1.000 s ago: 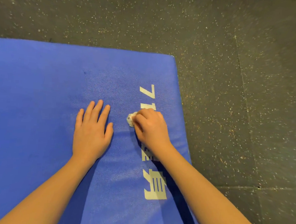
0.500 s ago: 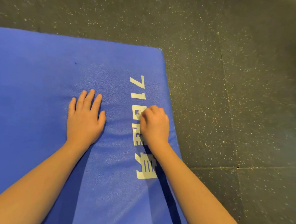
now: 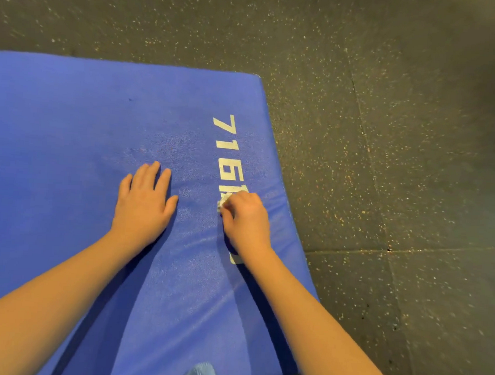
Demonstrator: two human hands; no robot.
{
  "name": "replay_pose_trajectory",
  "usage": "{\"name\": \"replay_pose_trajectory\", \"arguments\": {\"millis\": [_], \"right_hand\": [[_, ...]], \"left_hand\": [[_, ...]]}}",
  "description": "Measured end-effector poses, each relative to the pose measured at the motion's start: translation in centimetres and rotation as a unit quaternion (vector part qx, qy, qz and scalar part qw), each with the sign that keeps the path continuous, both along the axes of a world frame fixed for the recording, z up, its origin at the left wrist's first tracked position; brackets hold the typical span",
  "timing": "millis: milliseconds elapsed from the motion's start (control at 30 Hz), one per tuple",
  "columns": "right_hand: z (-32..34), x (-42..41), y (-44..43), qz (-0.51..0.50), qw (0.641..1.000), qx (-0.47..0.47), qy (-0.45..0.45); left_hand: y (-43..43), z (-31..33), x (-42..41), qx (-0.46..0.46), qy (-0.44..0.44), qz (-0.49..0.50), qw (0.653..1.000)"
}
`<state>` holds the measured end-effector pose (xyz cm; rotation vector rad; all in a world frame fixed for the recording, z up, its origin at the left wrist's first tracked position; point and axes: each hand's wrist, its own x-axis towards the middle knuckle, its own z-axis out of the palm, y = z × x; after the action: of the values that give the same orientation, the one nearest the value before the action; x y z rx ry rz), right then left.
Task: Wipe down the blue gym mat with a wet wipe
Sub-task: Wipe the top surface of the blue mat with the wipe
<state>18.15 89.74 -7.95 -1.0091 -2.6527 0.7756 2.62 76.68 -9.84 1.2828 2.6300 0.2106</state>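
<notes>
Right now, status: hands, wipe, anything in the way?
Left hand flat on the mat, open. Right hand gripping the balled wipe, pressed on the white lettering near the mat's right edge. No obstacle seen ahead of it.

A gym: dark rubber floor tiles (image 3: 386,137) flecked with pale specks, seams showing between them, and a padded blue gym mat (image 3: 72,120) with white printed lettering (image 3: 226,152) lying on them.

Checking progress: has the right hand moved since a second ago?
Yes. The right hand, holding the wipe, slid toward the person along the white lettering on the mat, uncovering the 6.
</notes>
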Motion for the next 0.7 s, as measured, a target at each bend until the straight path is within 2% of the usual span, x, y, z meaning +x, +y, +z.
{"name": "replay_pose_trajectory", "arguments": {"millis": [100,133,200,300,333,433,500,567,633,700], "right_hand": [[0.9,1.5,-2.8,0.152,0.987,-0.024,-0.041],[1.2,2.0,-2.7,0.169,0.984,-0.019,-0.054],[1.4,2.8,-1.8,0.111,0.991,-0.001,-0.068],[1.5,3.7,-2.1,-0.06,0.997,-0.013,-0.039],[1.7,3.7,-3.0,-0.061,0.997,-0.014,-0.042],[2.6,4.8,-6.8,0.068,0.994,-0.042,-0.081],[3.3,6.3,-7.5,0.117,0.987,-0.041,-0.103],[3.3,7.6,-6.9,0.078,0.991,-0.011,-0.108],[3.4,8.4,-6.9,-0.021,0.997,0.005,-0.077],[4.1,8.3,-8.2,-0.018,0.996,0.023,-0.078]], "left_hand": [[-3.0,0.3,2.9,-0.009,0.0,-0.044,0.999],[-3.8,0.4,3.7,-0.009,-0.003,-0.047,0.999],[-4.9,0.8,4.9,-0.006,-0.01,-0.039,0.999],[-5.9,0.8,5.7,-0.011,-0.018,-0.037,0.999],[-6.0,0.7,5.9,-0.015,-0.025,-0.035,0.999],[-6.3,0.3,6.5,-0.014,-0.038,-0.028,0.999],[-6.3,0.1,6.7,-0.006,-0.029,-0.026,0.999],[-6.2,0.0,7.0,0.003,-0.015,-0.02,1.0],[-6.0,0.3,7.0,-0.011,-0.015,-0.016,1.0],[-6.0,1.4,6.8,-0.072,-0.023,-0.034,0.997]]}}
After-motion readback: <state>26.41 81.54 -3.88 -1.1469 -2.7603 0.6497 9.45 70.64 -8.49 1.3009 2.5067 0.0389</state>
